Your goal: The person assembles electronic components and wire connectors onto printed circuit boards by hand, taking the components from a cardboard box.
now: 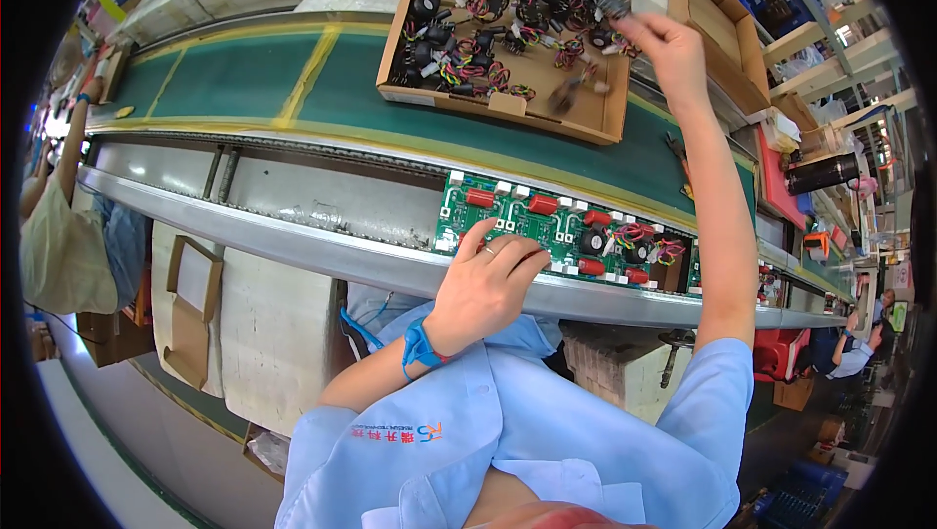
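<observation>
My left hand (pixel 493 280) rests curled over a green circuit board (pixel 522 222) that carries red block parts and white connectors. Its fingertips bend down onto the board, and anything under them is hidden. Up at the far right of an open cardboard box, my right hand (pixel 673 56) pinches a dark wired component (pixel 613 4), slightly smeared by motion. Black round components with coloured wires (pixel 483 7) lie loosely heaped in the box (pixel 390 65). A second blurred part (pixel 569 92) shows near the box's front corner. Farther right on the board sit black round components (pixel 593 239) with wires.
Metal rails (pixel 254 222) carry the boards across in front of me. Behind them runs a green conveyor belt (pixel 244 65) with yellow tape, under the box. Another cardboard box (pixel 717 31) stands at the back right. Other people work at the far left and far right.
</observation>
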`<act>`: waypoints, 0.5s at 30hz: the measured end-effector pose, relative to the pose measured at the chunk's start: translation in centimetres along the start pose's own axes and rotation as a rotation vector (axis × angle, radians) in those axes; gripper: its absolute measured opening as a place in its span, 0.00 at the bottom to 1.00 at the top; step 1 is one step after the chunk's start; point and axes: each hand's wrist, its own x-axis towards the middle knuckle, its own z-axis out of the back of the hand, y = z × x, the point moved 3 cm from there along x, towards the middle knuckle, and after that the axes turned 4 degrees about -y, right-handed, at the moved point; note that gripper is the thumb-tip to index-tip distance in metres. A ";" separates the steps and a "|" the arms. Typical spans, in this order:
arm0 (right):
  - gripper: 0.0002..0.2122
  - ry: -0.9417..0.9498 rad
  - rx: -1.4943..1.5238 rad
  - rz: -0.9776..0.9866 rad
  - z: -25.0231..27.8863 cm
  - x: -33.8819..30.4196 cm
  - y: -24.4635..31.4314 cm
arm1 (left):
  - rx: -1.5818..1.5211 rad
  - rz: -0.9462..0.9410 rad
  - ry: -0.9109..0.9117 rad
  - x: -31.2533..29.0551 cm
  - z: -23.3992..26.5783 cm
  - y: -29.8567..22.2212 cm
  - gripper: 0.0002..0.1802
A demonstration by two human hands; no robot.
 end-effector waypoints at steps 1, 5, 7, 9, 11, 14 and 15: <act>0.13 -0.062 0.125 0.006 0.4 0.6 0.7 | 0.006 -0.003 -0.002 0.2 0.1 0.1 0.15; 0.10 0.087 -0.112 0.097 0.8 0.8 0.9 | -0.064 -0.001 -0.016 0.4 0.8 -0.3 0.15; 0.08 0.107 -0.158 0.176 -0.8 -0.8 3.8 | -0.201 0.040 -0.060 0.2 2.0 0.5 0.20; 0.04 0.201 -0.241 0.314 -1.0 -4.1 8.3 | -0.248 0.167 -0.169 1.0 3.5 0.9 0.24; 0.03 0.352 -0.403 0.642 -2.0 -7.6 12.2 | -0.459 0.343 -0.314 1.2 4.5 2.0 0.33; 0.08 0.486 -0.487 0.828 -4.2 -12.6 14.5 | -0.468 0.348 -0.206 2.3 6.5 2.1 0.29; 0.08 0.499 -0.510 0.861 -4.4 -13.6 15.2 | -0.403 0.248 -0.097 2.3 6.4 2.2 0.28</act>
